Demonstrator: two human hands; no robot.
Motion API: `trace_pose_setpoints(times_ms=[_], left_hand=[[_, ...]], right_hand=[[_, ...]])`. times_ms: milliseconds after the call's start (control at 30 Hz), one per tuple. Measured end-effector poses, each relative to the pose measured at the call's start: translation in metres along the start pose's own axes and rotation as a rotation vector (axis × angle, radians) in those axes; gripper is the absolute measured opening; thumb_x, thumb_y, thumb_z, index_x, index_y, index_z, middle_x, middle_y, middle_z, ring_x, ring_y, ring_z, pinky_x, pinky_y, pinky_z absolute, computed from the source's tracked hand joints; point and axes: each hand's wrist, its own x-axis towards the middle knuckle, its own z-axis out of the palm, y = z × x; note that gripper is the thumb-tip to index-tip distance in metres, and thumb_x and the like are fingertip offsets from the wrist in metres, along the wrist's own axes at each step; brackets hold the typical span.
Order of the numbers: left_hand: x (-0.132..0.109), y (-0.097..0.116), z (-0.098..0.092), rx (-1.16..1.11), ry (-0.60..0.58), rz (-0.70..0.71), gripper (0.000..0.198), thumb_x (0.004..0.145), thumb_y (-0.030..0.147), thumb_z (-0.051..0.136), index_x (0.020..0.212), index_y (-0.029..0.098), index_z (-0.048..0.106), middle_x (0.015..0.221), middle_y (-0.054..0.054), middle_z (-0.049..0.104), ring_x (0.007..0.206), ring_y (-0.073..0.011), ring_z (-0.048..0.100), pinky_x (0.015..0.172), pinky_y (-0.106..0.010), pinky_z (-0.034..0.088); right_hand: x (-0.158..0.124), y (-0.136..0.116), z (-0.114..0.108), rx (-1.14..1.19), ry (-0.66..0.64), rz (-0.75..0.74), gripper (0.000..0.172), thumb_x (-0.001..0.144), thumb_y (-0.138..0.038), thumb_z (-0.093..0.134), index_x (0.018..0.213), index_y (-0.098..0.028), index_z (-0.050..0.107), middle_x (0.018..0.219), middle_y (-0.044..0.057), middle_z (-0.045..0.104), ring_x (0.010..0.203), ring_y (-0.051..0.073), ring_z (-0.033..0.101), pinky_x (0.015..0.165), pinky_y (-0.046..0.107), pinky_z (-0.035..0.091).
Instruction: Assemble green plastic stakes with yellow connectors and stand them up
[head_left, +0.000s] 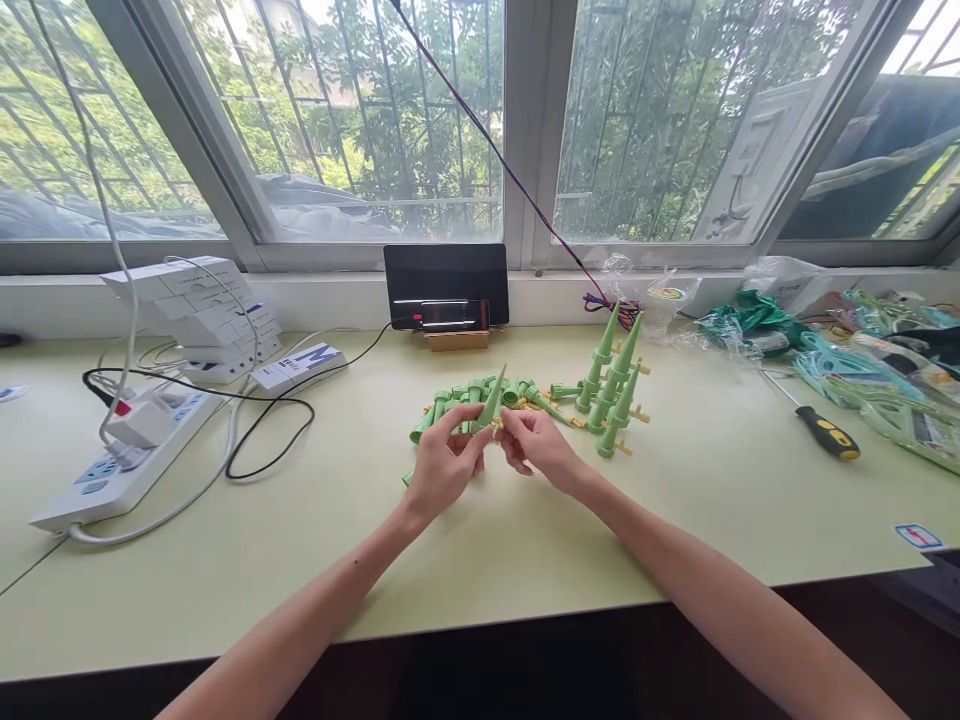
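My left hand [442, 460] is closed around a green plastic watering spike [492, 400], its pointed tip upward. Against it, the fingertips of my right hand [544, 450] pinch a small yellow valve [497, 424] at the spike's side; the fingers partly hide it. Behind both hands lies a pile of loose green spike parts [442, 402] mixed with yellow pieces. To the right, several green spikes with yellow valves [619, 375] stand upright in stacks, tips up. One green part [407, 478] lies left of my left hand.
A black tablet [446, 275] leans at the window behind a phone [454, 315]. White boxes [202, 320], a power strip [112, 470] and cables occupy the left. On the right are a screwdriver [825, 433], plastic bags [757, 325] and green packaged items [877, 390].
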Motion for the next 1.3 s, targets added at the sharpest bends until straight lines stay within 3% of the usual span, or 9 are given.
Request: trace_pose_setpoints(times_ms=[100,267,467,567,767,1033,1300], left_hand=[[0.0014,0.0036,0.0004,-0.048,0.039,-0.045,0.04,0.08,0.043,0.069,0.11,0.017,0.061,0.109,-0.01,0.064,0.042,-0.0061,0.053,0.035,-0.023,0.039],[0.0031,0.0051,-0.0013,-0.128,0.039,-0.071,0.045,0.078,0.044,0.071,0.112,0.014,0.062,0.116,-0.013,0.063,0.043,-0.005,0.053,0.037,-0.023,0.042],[0.0018,0.0043,-0.0011,-0.158,-0.02,-0.076,0.041,0.077,0.043,0.072,0.107,0.016,0.064,0.109,-0.01,0.066,0.044,-0.0055,0.052,0.039,-0.023,0.041],[0.001,0.0053,-0.0001,-0.164,-0.021,-0.082,0.039,0.076,0.043,0.073,0.103,0.016,0.064,0.094,-0.006,0.068,0.043,-0.0062,0.051,0.039,-0.022,0.04],[0.0001,0.0043,0.001,-0.161,-0.004,-0.096,0.039,0.074,0.042,0.075,0.102,0.018,0.062,0.061,0.003,0.058,0.041,-0.0095,0.05,0.038,-0.023,0.037],[-0.0015,-0.0036,0.001,-0.104,-0.005,-0.033,0.036,0.078,0.038,0.073,0.106,0.019,0.062,0.048,0.007,0.051,0.042,-0.0107,0.049,0.041,-0.022,0.038],[-0.0021,-0.0013,0.0018,-0.096,-0.002,-0.028,0.037,0.079,0.039,0.072,0.108,0.018,0.062,0.048,0.006,0.052,0.042,-0.0105,0.049,0.041,-0.022,0.038]], right_hand=[[-0.0013,0.0035,0.0013,-0.301,0.148,-0.237,0.043,0.093,-0.055,0.049,0.071,-0.019,0.051,0.054,-0.003,0.052,0.04,0.008,0.044,0.043,0.022,0.035],[-0.0025,0.0027,-0.0041,-0.54,0.184,-0.381,0.034,0.094,-0.049,0.051,0.078,-0.019,0.056,0.06,-0.002,0.052,0.05,0.01,0.045,0.051,0.023,0.037],[-0.0011,0.0041,-0.0076,-0.669,0.22,-0.507,0.039,0.097,-0.044,0.047,0.068,-0.019,0.054,0.059,-0.001,0.05,0.053,0.011,0.042,0.056,0.024,0.035],[-0.0015,0.005,-0.008,-0.722,0.227,-0.531,0.04,0.098,-0.044,0.045,0.067,-0.019,0.054,0.059,-0.001,0.049,0.055,0.012,0.042,0.058,0.025,0.035],[-0.0043,0.0037,-0.004,-0.636,0.266,-0.422,0.044,0.095,-0.05,0.047,0.063,-0.02,0.053,0.054,-0.001,0.046,0.051,0.012,0.038,0.053,0.026,0.032],[-0.0037,-0.0015,0.0013,-0.17,0.16,-0.154,0.046,0.086,-0.058,0.057,0.06,-0.02,0.052,0.041,-0.005,0.039,0.038,0.008,0.03,0.039,0.025,0.025],[-0.0018,-0.0023,0.0003,0.045,0.113,-0.026,0.047,0.079,-0.059,0.066,0.06,-0.018,0.053,0.041,-0.007,0.038,0.033,0.004,0.024,0.032,0.022,0.014]])
